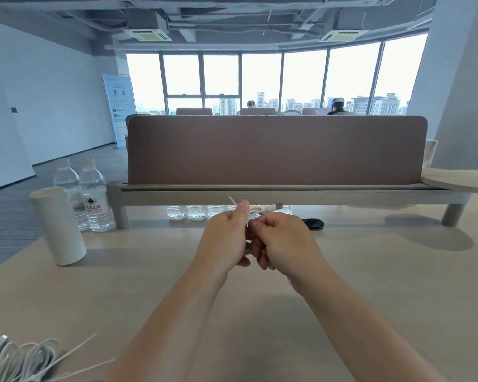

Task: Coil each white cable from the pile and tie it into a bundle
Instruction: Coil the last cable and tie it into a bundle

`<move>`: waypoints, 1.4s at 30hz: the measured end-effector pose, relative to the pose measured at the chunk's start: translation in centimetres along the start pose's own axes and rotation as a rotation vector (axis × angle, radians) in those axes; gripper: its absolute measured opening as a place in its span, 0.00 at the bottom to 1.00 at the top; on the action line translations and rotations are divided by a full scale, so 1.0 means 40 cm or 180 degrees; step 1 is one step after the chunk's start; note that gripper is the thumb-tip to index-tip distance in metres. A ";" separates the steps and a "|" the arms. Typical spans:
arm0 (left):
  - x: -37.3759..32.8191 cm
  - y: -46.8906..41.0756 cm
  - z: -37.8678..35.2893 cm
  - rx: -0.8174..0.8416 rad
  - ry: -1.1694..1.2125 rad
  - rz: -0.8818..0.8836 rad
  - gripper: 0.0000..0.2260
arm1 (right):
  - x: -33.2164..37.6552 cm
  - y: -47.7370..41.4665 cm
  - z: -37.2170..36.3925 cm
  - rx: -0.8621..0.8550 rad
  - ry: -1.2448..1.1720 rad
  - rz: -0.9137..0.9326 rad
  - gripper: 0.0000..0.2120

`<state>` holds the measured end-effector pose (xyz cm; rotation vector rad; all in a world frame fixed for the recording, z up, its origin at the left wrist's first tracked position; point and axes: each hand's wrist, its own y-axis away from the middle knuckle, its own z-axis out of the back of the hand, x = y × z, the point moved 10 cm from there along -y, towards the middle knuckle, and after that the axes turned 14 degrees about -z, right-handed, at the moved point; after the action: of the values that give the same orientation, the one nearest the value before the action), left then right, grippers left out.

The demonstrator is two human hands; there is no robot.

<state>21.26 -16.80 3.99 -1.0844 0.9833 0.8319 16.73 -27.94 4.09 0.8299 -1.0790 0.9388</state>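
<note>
**One cable at the tying stage, pile still to do**

A single coiled cable (pixel 262 208) is held up above the bench (pixel 370 271), well beyond the near edge, caught between both hands. The coil looks finished: its loops are gathered into a short hank, and the plug end pokes out to the right past the fingers. A thin tie (pixel 231 200) juts up and left from behind the left thumb, so the binding appears to be in progress but not yet closed off.

The left grip (pixel 225 241) is curled round the hank, thumb upright against it. The right grip (pixel 284 241) is curled too, thumb and forefinger pinching at the coil's waist, apparently on the tie; the contact itself is largely hidden by the fingers. Most of the cable sits inside the two grips, with only its top and plug showing.

The pile (pixel 20 359) of loose cables lies at the near left corner of the bench, with spare ties (pixel 76 350) beside it. No finished bundle is in view, so most of the task seems left.
</note>
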 end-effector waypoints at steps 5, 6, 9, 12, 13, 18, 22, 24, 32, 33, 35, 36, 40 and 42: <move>0.005 -0.001 -0.007 0.0069 0.0013 0.0003 0.19 | 0.005 0.004 -0.002 0.0007 -0.0036 0.0073 0.16; 0.004 -0.001 -0.009 0.0096 0.0017 0.0006 0.19 | 0.005 0.004 -0.003 0.0007 -0.0029 0.0075 0.16; -0.001 0.001 -0.009 0.0120 0.0079 -0.0001 0.18 | 0.002 0.001 -0.004 0.0039 -0.0098 0.0036 0.16; -0.007 -0.002 0.004 0.0075 0.0023 -0.0039 0.17 | 0.003 0.003 -0.009 0.0212 -0.0204 -0.0015 0.15; -0.007 -0.004 0.016 0.0031 0.0012 -0.0054 0.17 | 0.007 0.006 -0.017 0.0334 -0.0188 -0.0027 0.14; -0.008 -0.013 0.061 -0.0162 0.0064 -0.0018 0.16 | -0.004 0.005 -0.008 0.0521 -0.0024 -0.0301 0.07; 0.000 -0.012 0.053 -0.0080 0.0096 0.0095 0.19 | -0.005 0.001 -0.001 0.0408 -0.0093 -0.0285 0.07; 0.006 -0.007 0.025 0.0091 0.0153 0.0128 0.20 | -0.003 0.002 -0.003 0.0376 -0.0124 -0.0229 0.07; 0.012 -0.008 0.026 0.0032 0.0138 0.0079 0.16 | -0.010 0.009 -0.008 0.0574 0.0014 -0.0411 0.08; 0.012 -0.010 0.036 -0.0026 0.0148 0.0096 0.16 | -0.012 0.008 -0.005 0.0567 0.0078 -0.0453 0.08; 0.012 -0.011 0.049 -0.0092 0.0197 0.0126 0.16 | -0.013 0.007 0.001 0.0532 0.0161 -0.0497 0.08; 0.012 -0.010 0.049 -0.0084 0.0197 0.0142 0.17 | -0.012 0.008 0.001 0.0532 0.0183 -0.0498 0.08; 0.023 -0.005 0.013 0.0147 0.0135 0.0167 0.19 | -0.007 0.016 -0.009 0.0531 0.0117 -0.0410 0.08; 0.028 -0.001 -0.007 0.0246 0.0139 0.0132 0.18 | -0.004 0.016 -0.011 0.0498 0.0015 -0.0345 0.09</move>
<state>21.63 -17.00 2.92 -1.0225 1.0692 0.8001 16.28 -27.32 3.89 1.0044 -0.9556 0.9414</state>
